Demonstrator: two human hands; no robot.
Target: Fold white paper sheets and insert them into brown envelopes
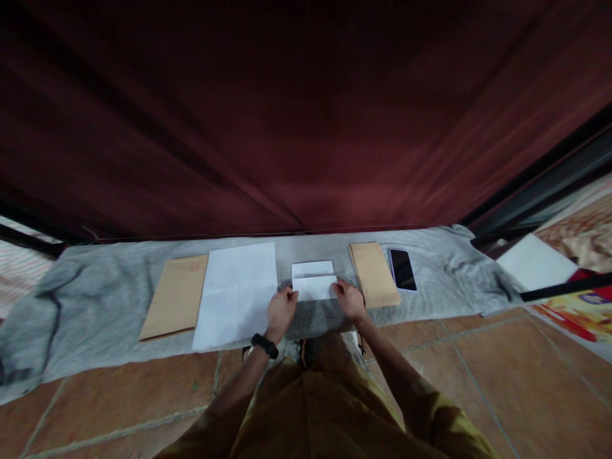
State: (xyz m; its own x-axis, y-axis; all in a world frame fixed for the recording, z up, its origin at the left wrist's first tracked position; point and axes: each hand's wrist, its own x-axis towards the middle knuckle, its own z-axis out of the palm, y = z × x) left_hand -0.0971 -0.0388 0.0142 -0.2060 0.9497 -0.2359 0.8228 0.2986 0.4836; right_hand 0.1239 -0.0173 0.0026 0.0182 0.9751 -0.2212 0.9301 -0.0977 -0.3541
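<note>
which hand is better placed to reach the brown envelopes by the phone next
Probably the right hand: it holds the edge of the folded paper nearest the brown envelopes, while the left hand holds the opposite edge, farther away.

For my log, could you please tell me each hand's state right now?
Left hand: closed, pinching the left end of the folded white paper.
Right hand: closed, pinching the same paper's right end.
</note>
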